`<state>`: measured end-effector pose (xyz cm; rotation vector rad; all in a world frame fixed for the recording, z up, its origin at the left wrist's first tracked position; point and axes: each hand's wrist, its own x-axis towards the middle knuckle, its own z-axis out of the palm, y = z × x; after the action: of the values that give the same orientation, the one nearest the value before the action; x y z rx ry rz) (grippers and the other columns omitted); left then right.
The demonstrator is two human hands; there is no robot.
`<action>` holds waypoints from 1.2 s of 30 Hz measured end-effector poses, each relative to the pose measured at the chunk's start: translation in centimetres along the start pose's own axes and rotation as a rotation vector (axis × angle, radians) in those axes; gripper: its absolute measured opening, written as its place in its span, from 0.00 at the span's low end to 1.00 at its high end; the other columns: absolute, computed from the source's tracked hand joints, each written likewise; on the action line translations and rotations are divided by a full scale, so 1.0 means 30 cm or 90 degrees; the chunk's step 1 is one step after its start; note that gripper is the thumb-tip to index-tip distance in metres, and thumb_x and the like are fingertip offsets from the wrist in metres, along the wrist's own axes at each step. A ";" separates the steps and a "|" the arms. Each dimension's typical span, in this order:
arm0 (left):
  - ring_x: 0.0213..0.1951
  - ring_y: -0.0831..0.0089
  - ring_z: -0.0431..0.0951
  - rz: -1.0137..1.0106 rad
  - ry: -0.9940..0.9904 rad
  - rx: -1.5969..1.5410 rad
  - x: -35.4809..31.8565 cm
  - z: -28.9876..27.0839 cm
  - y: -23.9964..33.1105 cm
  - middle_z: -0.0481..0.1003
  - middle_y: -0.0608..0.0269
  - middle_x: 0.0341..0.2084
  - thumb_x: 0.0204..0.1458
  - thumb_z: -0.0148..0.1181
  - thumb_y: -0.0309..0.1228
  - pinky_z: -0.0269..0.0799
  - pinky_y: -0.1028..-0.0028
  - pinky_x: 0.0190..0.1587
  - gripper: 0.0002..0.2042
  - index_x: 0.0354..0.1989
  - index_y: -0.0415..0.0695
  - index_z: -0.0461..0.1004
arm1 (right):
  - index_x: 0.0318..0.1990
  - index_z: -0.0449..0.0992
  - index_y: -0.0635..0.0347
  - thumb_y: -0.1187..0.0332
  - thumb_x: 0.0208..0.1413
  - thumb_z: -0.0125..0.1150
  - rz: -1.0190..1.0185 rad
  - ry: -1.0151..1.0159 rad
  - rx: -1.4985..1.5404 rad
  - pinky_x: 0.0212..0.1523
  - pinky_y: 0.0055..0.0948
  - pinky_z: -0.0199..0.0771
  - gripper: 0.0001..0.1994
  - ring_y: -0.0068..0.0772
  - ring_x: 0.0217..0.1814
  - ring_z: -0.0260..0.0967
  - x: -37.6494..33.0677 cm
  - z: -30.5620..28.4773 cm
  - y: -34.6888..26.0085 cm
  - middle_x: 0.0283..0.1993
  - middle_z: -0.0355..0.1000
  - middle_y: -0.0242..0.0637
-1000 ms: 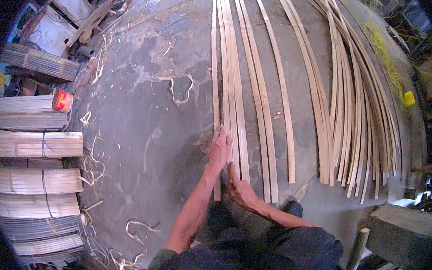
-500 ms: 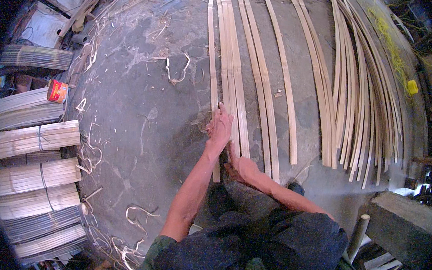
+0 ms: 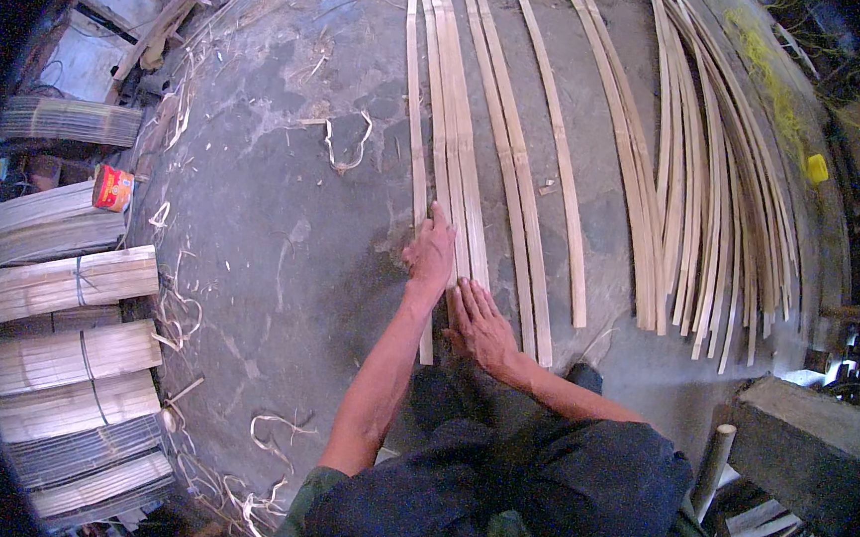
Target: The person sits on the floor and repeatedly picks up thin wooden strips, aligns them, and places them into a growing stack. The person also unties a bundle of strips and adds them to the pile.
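Long pale bamboo strips (image 3: 459, 141) lie side by side on the grey concrete floor (image 3: 285, 208), running away from me. My left hand (image 3: 430, 250) rests on the leftmost strip (image 3: 416, 118), fingers curled over its edge. Just below and to the right, my right hand (image 3: 481, 324) lies flat with fingers spread on the near ends of the neighbouring strips. Two more strips (image 3: 521, 175) lie a little to the right of both hands. My knees in dark trousers (image 3: 575, 478) fill the lower middle.
A large fan of curved bamboo strips (image 3: 715, 189) lies at the right. Tied bundles of short slats (image 3: 60, 283) are stacked along the left edge, with a red can (image 3: 113, 187) beside them. Curled shavings (image 3: 269, 427) litter the floor. A concrete block (image 3: 808, 425) stands at lower right.
Both hands have stayed on the strips' near ends; the left hand has slid slightly along the leftmost strip. The view has shifted a little, so the strips sit further right.
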<state>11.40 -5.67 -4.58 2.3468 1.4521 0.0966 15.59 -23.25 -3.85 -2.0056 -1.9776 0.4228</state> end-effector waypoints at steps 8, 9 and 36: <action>0.42 0.49 0.76 0.031 -0.034 -0.077 0.023 -0.009 -0.044 0.73 0.49 0.43 0.58 0.52 0.40 0.71 0.50 0.40 0.27 0.65 0.47 0.58 | 0.66 0.51 0.72 0.53 0.62 0.47 0.004 0.004 0.006 0.72 0.44 0.40 0.34 0.54 0.74 0.41 -0.010 -0.011 -0.018 0.71 0.45 0.57; 0.43 0.49 0.76 0.032 -0.027 -0.098 0.021 0.008 -0.071 0.73 0.49 0.44 0.58 0.53 0.39 0.71 0.51 0.40 0.27 0.65 0.47 0.58 | 0.66 0.51 0.71 0.53 0.62 0.47 0.009 -0.003 0.029 0.72 0.44 0.40 0.34 0.54 0.74 0.40 -0.009 -0.013 -0.030 0.71 0.44 0.57; 0.46 0.48 0.73 0.009 0.322 -0.397 -0.050 0.060 -0.005 0.72 0.40 0.46 0.55 0.54 0.31 0.66 0.57 0.50 0.23 0.58 0.34 0.63 | 0.66 0.51 0.69 0.65 0.60 0.47 -0.040 0.044 0.121 0.72 0.46 0.42 0.29 0.57 0.73 0.42 -0.037 0.080 0.062 0.70 0.47 0.55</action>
<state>11.02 -7.43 -6.09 1.8737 1.3429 1.0489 16.30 -24.37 -6.79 -1.8128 -1.8785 0.4998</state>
